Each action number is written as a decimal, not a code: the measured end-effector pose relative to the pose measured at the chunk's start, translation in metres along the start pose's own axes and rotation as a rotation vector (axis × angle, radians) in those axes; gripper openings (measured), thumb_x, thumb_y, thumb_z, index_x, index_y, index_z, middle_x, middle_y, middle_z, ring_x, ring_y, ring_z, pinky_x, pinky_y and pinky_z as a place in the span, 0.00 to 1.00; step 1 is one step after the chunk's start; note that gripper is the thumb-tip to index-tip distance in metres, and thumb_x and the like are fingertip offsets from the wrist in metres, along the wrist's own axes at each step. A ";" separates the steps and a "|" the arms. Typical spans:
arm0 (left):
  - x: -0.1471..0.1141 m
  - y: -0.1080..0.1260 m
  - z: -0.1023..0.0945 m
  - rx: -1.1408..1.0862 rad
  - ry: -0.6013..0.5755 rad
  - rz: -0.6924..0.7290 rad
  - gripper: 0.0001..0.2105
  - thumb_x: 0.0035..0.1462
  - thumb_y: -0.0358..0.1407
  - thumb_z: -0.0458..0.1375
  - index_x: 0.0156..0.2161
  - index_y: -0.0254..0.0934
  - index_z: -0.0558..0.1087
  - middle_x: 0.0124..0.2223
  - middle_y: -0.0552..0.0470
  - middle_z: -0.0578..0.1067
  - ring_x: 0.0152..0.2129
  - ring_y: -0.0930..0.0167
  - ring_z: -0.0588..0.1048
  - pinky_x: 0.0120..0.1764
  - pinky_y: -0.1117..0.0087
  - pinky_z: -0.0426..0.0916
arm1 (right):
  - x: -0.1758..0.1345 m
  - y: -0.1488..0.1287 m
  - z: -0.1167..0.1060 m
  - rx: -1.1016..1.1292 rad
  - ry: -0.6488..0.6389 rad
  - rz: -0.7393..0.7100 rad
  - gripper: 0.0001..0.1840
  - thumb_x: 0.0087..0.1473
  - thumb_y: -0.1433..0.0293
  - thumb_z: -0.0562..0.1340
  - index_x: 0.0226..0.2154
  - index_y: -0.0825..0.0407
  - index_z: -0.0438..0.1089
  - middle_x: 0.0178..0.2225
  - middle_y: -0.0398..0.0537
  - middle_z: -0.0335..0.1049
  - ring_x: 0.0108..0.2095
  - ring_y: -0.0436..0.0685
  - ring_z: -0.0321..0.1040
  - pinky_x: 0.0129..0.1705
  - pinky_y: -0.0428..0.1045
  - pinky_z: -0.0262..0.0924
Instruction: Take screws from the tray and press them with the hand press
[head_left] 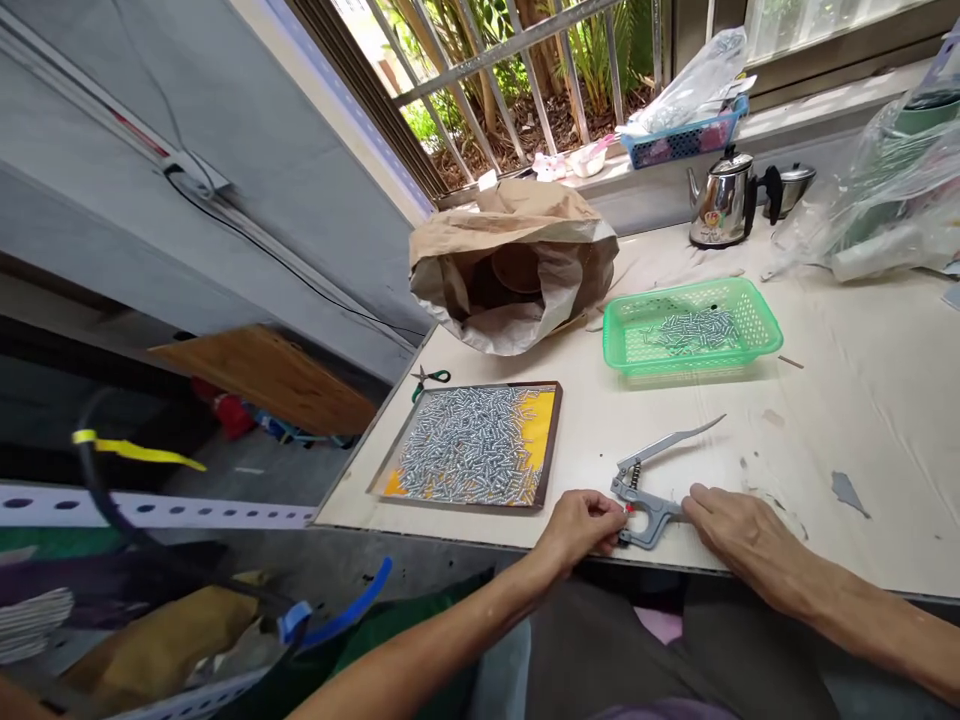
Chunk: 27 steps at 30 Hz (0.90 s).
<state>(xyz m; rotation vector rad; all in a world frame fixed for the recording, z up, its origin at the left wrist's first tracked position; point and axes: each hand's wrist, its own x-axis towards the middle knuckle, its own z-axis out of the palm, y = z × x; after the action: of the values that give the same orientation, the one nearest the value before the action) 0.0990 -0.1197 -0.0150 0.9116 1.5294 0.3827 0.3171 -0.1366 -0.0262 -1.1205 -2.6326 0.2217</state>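
Note:
A pair of grey snap-fastener pliers [654, 504] lies at the table's front edge, with its jaws to the left and one long handle [679, 438] raised. My right hand [739, 535] is closed around the end of the lower handle. At the jaws, my left hand [586, 522] has thumb and fingers pinched together; whatever they hold is too small or hidden to make out. A small red spot shows beside these fingertips. Left of that hand, a shallow tray [556, 425] with a yellow bottom is heaped with small silvery screw-like pieces [469, 445].
Farther back stands a green plastic basket [690, 365] with more metal pieces. An open brown paper bag [517, 330] sits behind the tray, near scissors [431, 378]. A metal kettle [721, 205] and a plastic-wrapped bundle [885, 190] stand at the back right.

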 end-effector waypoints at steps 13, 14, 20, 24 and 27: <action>0.005 0.005 0.002 0.184 -0.019 -0.107 0.07 0.42 0.31 0.61 0.20 0.32 0.69 0.14 0.59 0.67 0.14 0.77 0.68 0.21 0.78 0.66 | 0.002 0.000 -0.001 0.000 -0.173 0.065 0.15 0.47 0.85 0.50 0.32 0.49 0.59 0.30 0.44 0.63 0.27 0.53 0.60 0.27 0.49 0.50; 0.005 0.005 0.002 0.205 -0.023 -0.115 0.07 0.42 0.31 0.61 0.20 0.32 0.68 0.14 0.59 0.67 0.14 0.77 0.68 0.21 0.78 0.66 | 0.002 -0.001 -0.001 0.007 -0.182 0.068 0.16 0.47 0.86 0.50 0.33 0.49 0.59 0.31 0.44 0.63 0.28 0.53 0.61 0.28 0.49 0.51; 0.001 0.002 0.002 0.199 -0.040 -0.165 0.08 0.43 0.31 0.63 0.20 0.32 0.68 0.13 0.59 0.67 0.12 0.77 0.68 0.20 0.77 0.67 | 0.008 -0.001 -0.003 0.010 -0.260 0.071 0.18 0.45 0.87 0.51 0.34 0.50 0.61 0.34 0.45 0.65 0.33 0.55 0.63 0.30 0.49 0.52; 0.000 0.001 0.003 0.166 -0.027 -0.165 0.07 0.44 0.30 0.62 0.20 0.31 0.69 0.13 0.59 0.67 0.12 0.77 0.68 0.20 0.77 0.67 | 0.010 0.000 -0.007 -0.013 -0.263 0.055 0.16 0.45 0.86 0.53 0.32 0.50 0.62 0.32 0.46 0.65 0.32 0.55 0.62 0.28 0.49 0.51; 0.000 0.001 0.003 0.153 -0.026 -0.172 0.07 0.44 0.29 0.62 0.20 0.31 0.69 0.13 0.58 0.67 0.12 0.77 0.68 0.19 0.77 0.67 | 0.010 0.002 -0.008 -0.010 -0.278 0.064 0.11 0.50 0.81 0.54 0.32 0.49 0.63 0.31 0.45 0.65 0.30 0.54 0.63 0.27 0.48 0.51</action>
<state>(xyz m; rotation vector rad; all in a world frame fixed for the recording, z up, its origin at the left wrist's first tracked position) 0.1026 -0.1198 -0.0149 0.8912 1.6159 0.1301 0.3142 -0.1279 -0.0168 -1.2597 -2.8408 0.4054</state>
